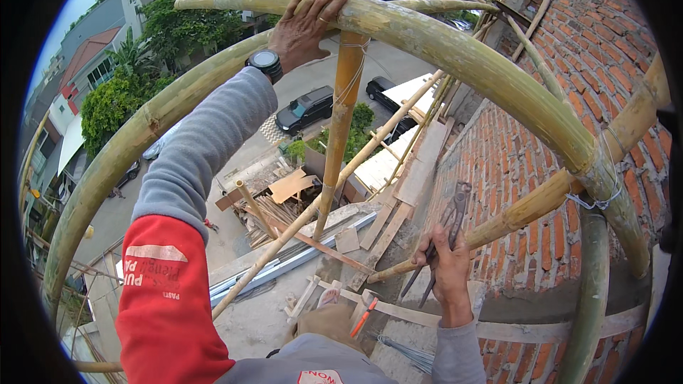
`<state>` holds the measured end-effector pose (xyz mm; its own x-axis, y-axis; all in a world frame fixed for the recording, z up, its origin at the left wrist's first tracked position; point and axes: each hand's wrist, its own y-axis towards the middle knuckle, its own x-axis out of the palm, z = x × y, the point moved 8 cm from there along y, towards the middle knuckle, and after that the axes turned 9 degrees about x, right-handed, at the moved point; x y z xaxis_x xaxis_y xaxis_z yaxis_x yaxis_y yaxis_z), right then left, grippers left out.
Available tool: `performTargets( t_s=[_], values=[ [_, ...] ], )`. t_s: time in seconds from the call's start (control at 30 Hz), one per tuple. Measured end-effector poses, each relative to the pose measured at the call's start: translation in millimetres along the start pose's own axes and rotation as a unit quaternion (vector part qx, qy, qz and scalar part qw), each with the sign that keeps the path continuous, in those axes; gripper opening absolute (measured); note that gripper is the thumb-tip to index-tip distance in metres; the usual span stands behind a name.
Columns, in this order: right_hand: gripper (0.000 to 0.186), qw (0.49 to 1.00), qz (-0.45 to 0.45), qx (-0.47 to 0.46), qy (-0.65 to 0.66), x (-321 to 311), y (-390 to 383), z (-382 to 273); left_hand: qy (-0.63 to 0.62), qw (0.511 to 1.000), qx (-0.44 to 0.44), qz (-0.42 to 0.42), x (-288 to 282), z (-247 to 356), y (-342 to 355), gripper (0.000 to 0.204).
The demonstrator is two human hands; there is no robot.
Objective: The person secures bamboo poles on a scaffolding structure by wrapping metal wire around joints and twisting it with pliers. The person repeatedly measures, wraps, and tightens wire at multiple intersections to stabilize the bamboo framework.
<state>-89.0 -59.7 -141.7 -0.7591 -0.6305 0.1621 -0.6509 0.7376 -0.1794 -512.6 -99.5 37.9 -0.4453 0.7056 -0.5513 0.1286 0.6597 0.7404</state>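
My left hand [300,32] grips the top of a thick green-yellow bamboo pole [462,50], its fingers bent over the pole beside an upright bamboo post [346,92]. Thin wire is wound around that post just below the crossing. My right hand [449,274] is closed around a pair of dark metal pincers [457,206]. Their jaws point up and the handles run down through my fingers. The pincers touch no pole. To their right, a slanting bamboo pole [523,210] is tied to the thick one with wire [601,198].
A brick wall [526,142] rises on the right. Below lie planks [425,171], stacked wood and metal lengths. An orange-handled tool [364,316] and a bundle of wires [409,352] are near my body. Far below, a dark car [306,109] stands on the street.
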Motion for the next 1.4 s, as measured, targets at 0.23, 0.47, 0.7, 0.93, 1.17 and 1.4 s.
performTargets(
  t_s=[0.23, 0.47, 0.7, 0.93, 1.17, 1.4],
  values=[
    [0.026, 0.927, -0.065, -0.049, -0.366, 78.4, 176.9, -48.8, 0.039, 0.995, 0.004, 0.086, 15.8, -3.8, 2.3, 0.126],
    [0.036, 0.864, -0.075, -0.086, -0.490, 125.2, 256.1, -90.0, -0.103, 0.984, 0.033, 0.138, -17.7, 13.8, 4.8, 0.100],
    [0.032, 0.832, -0.101, -0.188, -0.512, 142.5, 261.2, -112.7, -0.303, 0.892, -0.114, 0.316, -113.5, 134.3, -45.0, 0.074],
    [0.041, 0.764, -0.063, -0.161, -0.622, 145.1, 275.4, -109.9, -0.550, 0.767, -0.144, 0.297, -148.7, 262.7, -34.0, 0.045],
    [0.051, 0.764, -0.089, -0.134, -0.624, 149.2, 269.6, -110.3, -0.539, 0.781, -0.109, 0.295, -145.5, 294.3, -21.8, 0.045],
    [0.044, 0.895, -0.409, 0.152, -0.091, 152.3, 276.5, -50.0, -0.453, 0.689, -0.357, 0.438, -55.9, 213.9, -136.0, 0.053]
  ],
)
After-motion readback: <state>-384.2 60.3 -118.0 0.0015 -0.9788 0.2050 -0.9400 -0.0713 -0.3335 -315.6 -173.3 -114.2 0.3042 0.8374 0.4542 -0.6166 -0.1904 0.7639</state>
